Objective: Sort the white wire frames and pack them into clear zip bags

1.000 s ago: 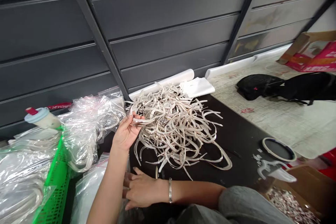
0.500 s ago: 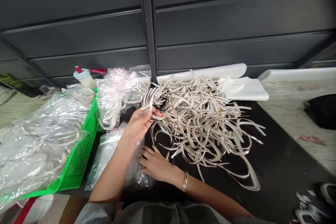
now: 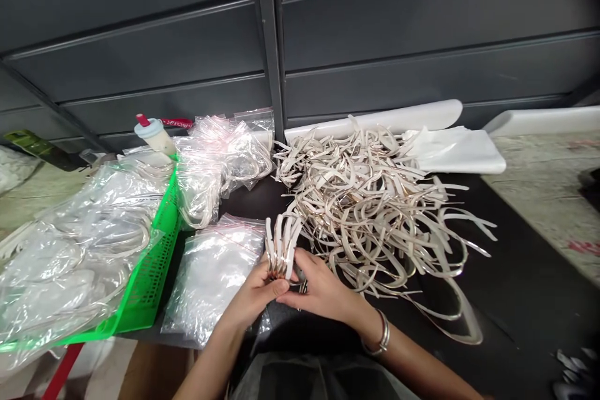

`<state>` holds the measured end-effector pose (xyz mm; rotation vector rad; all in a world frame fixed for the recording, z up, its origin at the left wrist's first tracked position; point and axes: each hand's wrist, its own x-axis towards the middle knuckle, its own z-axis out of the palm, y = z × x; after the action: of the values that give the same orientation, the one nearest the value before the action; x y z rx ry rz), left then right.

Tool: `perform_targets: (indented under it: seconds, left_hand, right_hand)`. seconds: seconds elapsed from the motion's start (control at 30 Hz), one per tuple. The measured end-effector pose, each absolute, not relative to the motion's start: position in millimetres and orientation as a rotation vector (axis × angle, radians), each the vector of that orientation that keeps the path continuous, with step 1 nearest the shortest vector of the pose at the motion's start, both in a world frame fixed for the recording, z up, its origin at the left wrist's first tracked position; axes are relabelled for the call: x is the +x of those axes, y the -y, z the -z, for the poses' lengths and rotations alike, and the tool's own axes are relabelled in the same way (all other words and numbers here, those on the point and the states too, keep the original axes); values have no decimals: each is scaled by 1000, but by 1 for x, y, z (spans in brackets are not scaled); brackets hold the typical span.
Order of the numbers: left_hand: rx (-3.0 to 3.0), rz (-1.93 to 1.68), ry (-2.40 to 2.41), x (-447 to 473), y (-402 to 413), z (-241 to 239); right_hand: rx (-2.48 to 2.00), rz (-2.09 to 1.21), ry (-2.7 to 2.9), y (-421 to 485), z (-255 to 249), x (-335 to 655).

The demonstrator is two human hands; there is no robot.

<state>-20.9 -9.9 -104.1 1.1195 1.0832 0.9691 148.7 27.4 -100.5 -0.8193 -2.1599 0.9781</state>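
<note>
A small bunch of thin, curved headband-like bands (image 3: 281,240), whitish with shiny metallic edges, stands upright between my hands. My left hand (image 3: 257,292) is closed around the lower part of the bunch, thumb in front. My right hand (image 3: 325,287) is closed at the bunch's right side, its fingertips meeting the left thumb; a bit of shiny metal shows under its fingers, too small to make out. Just beyond lies a tangled pile of similar bands (image 3: 370,212). Left of my hands is a stack of clear zip bags (image 3: 210,272).
A green plastic basket (image 3: 157,262) at the left holds bagged bands (image 3: 94,231). More filled bags (image 3: 201,169) lie behind, near a lidded cup (image 3: 154,134). White rolled sheeting (image 3: 422,117) rests along the dark panel wall. White scraps (image 3: 572,362) lie at the right front of the black table (image 3: 525,275).
My left hand has drawn the bunch of bands away from the pile, toward me. My right hand has lifted off the table beside the bags and closed on the bunch. The view has shifted slightly.
</note>
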Motion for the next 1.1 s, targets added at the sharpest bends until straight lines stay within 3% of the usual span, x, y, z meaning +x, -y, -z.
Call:
perform_targets:
  seconds: [0.23, 0.37, 0.5, 0.67, 0.87, 1.1]
  left_hand:
    - [1312, -893, -1052, -13, 18, 96]
    - [1396, -900, -972, -21, 20, 95]
    - [1458, -814, -1217, -54, 21, 104]
    - [1675, -663, -2252, -103, 21, 146]
    - [1754, -619, -2278, -115, 20, 176]
    - [1919, -690, -2081, -92, 26, 147]
  right_hand:
    - [-559, -1296, 2305, -29, 103, 149]
    - [-302, -1772, 2237, -26, 103, 154]
    - [-425, -2138, 1800, -21, 107, 164]
    - [-507, -2073, 1498, -23, 115, 174]
    - [-632, -2067, 1495, -21, 120, 161]
    - [-911, -1730, 1620, -21, 125, 147]
